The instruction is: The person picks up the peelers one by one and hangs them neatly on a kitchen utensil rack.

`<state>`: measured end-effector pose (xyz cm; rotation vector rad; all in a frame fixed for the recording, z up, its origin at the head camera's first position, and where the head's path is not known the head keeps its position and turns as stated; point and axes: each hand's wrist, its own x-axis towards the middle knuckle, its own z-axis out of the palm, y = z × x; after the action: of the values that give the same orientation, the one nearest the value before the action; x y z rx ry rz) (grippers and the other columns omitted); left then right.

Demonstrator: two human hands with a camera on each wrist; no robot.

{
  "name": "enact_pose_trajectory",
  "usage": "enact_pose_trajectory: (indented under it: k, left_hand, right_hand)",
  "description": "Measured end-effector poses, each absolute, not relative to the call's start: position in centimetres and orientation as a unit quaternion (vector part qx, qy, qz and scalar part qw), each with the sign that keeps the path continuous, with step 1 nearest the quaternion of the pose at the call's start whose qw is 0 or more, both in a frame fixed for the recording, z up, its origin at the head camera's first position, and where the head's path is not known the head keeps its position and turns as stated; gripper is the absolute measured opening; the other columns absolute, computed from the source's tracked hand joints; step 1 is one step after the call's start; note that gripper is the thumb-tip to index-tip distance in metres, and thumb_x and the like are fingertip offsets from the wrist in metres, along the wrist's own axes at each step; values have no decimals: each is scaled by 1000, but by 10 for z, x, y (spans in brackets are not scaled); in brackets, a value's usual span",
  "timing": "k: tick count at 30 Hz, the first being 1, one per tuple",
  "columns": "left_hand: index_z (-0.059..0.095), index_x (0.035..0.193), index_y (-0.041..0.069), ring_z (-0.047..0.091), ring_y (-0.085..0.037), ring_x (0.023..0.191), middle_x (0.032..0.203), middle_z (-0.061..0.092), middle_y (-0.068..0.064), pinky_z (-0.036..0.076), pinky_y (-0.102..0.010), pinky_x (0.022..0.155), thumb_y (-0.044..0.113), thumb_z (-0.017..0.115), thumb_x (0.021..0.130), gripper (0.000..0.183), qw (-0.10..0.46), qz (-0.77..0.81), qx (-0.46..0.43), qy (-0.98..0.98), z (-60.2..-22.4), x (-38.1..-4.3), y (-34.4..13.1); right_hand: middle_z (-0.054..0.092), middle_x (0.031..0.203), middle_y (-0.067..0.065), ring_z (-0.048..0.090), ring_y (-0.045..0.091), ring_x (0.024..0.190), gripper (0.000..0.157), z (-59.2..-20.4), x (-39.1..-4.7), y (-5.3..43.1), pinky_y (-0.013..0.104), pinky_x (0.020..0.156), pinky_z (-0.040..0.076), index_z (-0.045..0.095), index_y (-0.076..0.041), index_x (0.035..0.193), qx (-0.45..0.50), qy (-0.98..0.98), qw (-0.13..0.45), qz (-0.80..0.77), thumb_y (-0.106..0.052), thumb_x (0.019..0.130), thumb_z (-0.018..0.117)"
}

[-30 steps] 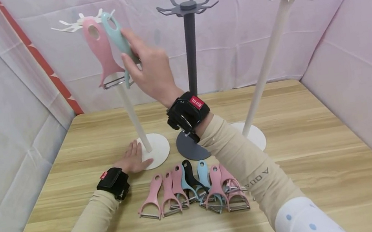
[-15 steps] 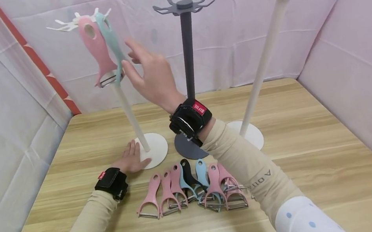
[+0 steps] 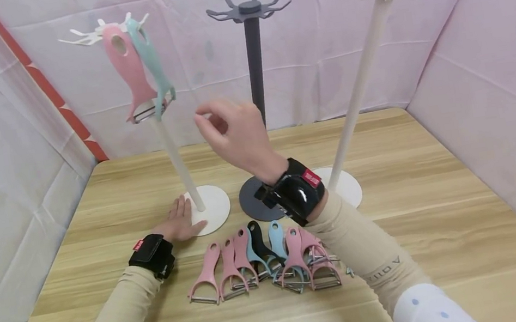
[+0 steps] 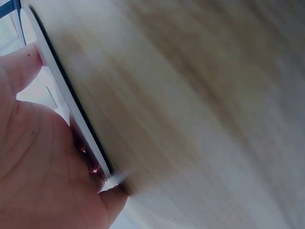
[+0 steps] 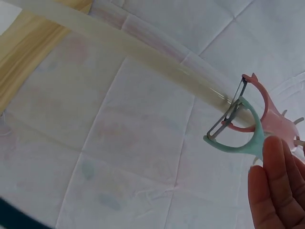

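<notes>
My left hand (image 3: 178,224) rests on the round base (image 3: 217,208) of the left white rack; the left wrist view shows its fingers and thumb at the rim of that base (image 4: 71,102). A pink peeler (image 3: 130,69) and a mint-green peeler (image 3: 150,58) hang side by side from the hooks at the top of this rack, blades down. To the right of them my right hand (image 3: 242,135) is in the air, loosely curled and holding nothing. The mint-green peeler (image 5: 256,143) appears beyond the fingers (image 5: 276,167) in the right wrist view.
A dark grey rack (image 3: 255,62) stands in the middle, with another white rack (image 3: 364,74) on the right. Several pink, blue and black peelers (image 3: 295,249) lie overlapping on the wooden table (image 3: 442,201) in front. Pale cloth (image 3: 205,64) walls surround the table.
My right hand has let go of the mint-green peeler, which now hangs on the left rack, and has drawn back right and down. My left hand stays on the base.
</notes>
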<state>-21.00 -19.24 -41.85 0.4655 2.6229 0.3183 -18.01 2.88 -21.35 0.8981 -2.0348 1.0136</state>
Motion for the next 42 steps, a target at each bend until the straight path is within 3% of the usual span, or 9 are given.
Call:
enact_pose_trajectory:
  k: [4, 11, 15, 22, 30, 36, 42]
  left_hand:
    - [-5, 137, -16, -13, -43, 132, 143, -15, -33, 1, -51, 107, 51, 33, 92, 89, 226, 124, 169, 951, -419, -210, -193]
    - [-5, 137, -17, -13, -44, 131, 142, -15, -34, 1, -51, 107, 76, 19, 80, 111, 216, 125, 177, 952, -428, -213, -202]
    - [-4, 137, -17, -13, -44, 132, 142, -15, -34, 1, -52, 107, 82, 15, 74, 119, 213, 129, 176, 952, -431, -214, -204]
    - [-5, 138, -15, -13, -44, 132, 143, -16, -32, 1, -52, 107, 72, 23, 83, 106, 216, 119, 170, 954, -432, -216, -203]
    - [-7, 138, -14, -14, -43, 132, 143, -16, -32, 2, -51, 107, 73, 20, 83, 106, 219, 115, 167, 954, -433, -215, -202]
    - [-4, 137, -17, -13, -44, 132, 143, -14, -34, 2, -51, 107, 60, 30, 89, 96, 219, 131, 167, 952, -419, -208, -197]
    - [-2, 137, -17, -11, -44, 132, 143, -12, -34, 2, -50, 108, 54, 34, 91, 92, 224, 136, 162, 951, -411, -204, -194]
  right_hand:
    - [62, 61, 5, 54, 10, 51, 16, -233, -170, 49, 22, 52, 43, 69, 3, 87, 361, -785, 328, 382, -4, 87, 55]
    - [63, 62, 3, 54, 9, 50, 14, -280, -153, 75, 22, 49, 42, 70, 0, 88, 341, -825, 269, 361, -6, 87, 57]
    - [64, 66, 2, 55, 10, 54, 13, -298, -145, 85, 23, 52, 43, 69, -2, 89, 323, -852, 228, 342, -9, 87, 58]
    - [64, 66, 0, 53, 7, 52, 13, -323, -135, 113, 22, 50, 43, 70, -3, 90, 284, -890, 175, 310, -9, 86, 60]
    - [59, 57, -3, 41, 0, 44, 15, -353, -117, 162, 19, 38, 32, 69, 0, 91, 223, -934, 109, 259, -10, 83, 63]
    - [48, 52, -8, 37, 1, 45, 8, -368, -107, 194, 21, 40, 31, 69, -3, 85, 193, -951, 99, 218, -9, 81, 65]
    - [50, 58, -5, 40, 5, 48, 17, -376, -95, 212, 23, 44, 35, 66, 2, 88, 156, -971, 43, 179, -11, 78, 68]
